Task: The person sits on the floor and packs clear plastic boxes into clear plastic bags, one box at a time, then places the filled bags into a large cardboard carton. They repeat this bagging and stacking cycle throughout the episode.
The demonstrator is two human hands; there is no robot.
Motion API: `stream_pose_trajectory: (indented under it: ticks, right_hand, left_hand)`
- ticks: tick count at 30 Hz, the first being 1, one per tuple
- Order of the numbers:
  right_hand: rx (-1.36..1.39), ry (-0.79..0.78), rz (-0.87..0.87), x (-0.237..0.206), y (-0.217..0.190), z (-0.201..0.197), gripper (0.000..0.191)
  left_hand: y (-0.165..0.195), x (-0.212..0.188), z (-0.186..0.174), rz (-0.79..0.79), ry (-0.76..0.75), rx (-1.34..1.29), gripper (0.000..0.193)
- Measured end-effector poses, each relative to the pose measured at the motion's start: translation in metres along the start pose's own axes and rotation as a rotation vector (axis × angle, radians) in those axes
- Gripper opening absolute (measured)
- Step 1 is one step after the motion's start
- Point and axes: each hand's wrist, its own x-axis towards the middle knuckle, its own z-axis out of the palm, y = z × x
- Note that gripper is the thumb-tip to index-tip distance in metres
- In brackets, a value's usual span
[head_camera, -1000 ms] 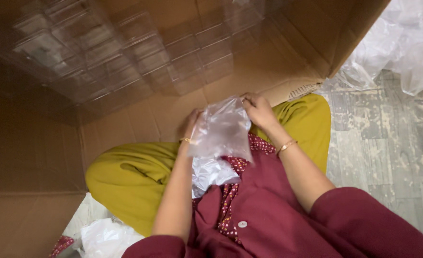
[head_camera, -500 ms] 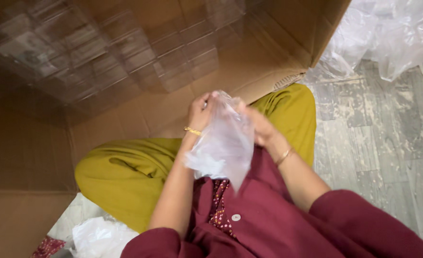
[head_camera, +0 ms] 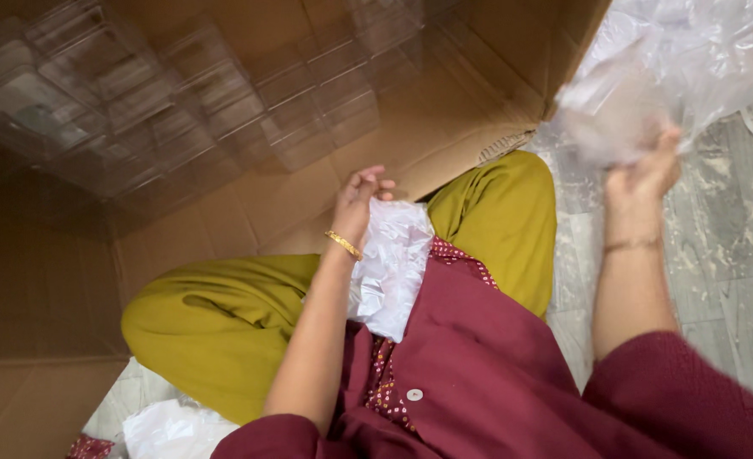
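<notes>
I see a brown cardboard box [head_camera: 223, 212], clear plastic cases [head_camera: 138, 93] inside it, mustard-yellow trousers [head_camera: 215, 323], a maroon tunic [head_camera: 478, 365] with red dotted trim, white crinkled plastic [head_camera: 393, 263], gold bangles [head_camera: 343, 245], and a grey marbled floor [head_camera: 733, 280].

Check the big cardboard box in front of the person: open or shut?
Open. The cardboard box shows its bare inside, one flap folded outward, and clear plastic trays stacked within.

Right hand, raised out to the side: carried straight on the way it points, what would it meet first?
The right hand already grips a blurred clear plastic bag; beyond it, probably the heap of crumpled clear plastic sheeting, though depth is unclear.
</notes>
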Motion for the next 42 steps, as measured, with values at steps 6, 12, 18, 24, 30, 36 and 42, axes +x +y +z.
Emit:
stream_pose_trajectory:
  ticks: [6, 12, 18, 24, 30, 36, 42]
  right_hand:
    - [-0.186, -0.003, -0.105, 0.037, 0.003, 0.067, 0.032]
    - [-0.656, -0.361, 0.368, -0.117, 0.08, 0.196, 0.02]
    - [-0.818, -0.527, 0.466, -0.16, 0.116, 0.234, 0.015]
    - [-0.756, -0.472, 0.502, -0.155, 0.12, 0.228, 0.014]
    - [-1.115, -0.568, 0.252, -0.158, 0.111, 0.248, 0.02]
    - [-1.207, -0.587, 0.066, -0.148, 0.114, 0.259, 0.02]
    - [-1.1, -0.555, 0.219, -0.135, 0.123, 0.273, 0.017]
  left_hand:
    - [0.017, -0.002, 0.004, -0.102, 0.046, -0.022, 0.042]
    - [0.025, 0.0, 0.009, -0.019, -0.061, -0.16, 0.044]
    - [0.035, -0.011, -0.013, 0.078, -0.06, -0.062, 0.043]
    - [0.026, -0.017, -0.017, -0.063, -0.008, 0.011, 0.024]
    - [0.02, -0.009, -0.016, 0.108, -0.011, -0.205, 0.017]
    - [0.024, -0.005, -0.018, -0.058, -0.028, -0.135, 0.016]
    - [0.034, 0.006, -0.021, -0.009, 0.049, -0.123, 0.022]
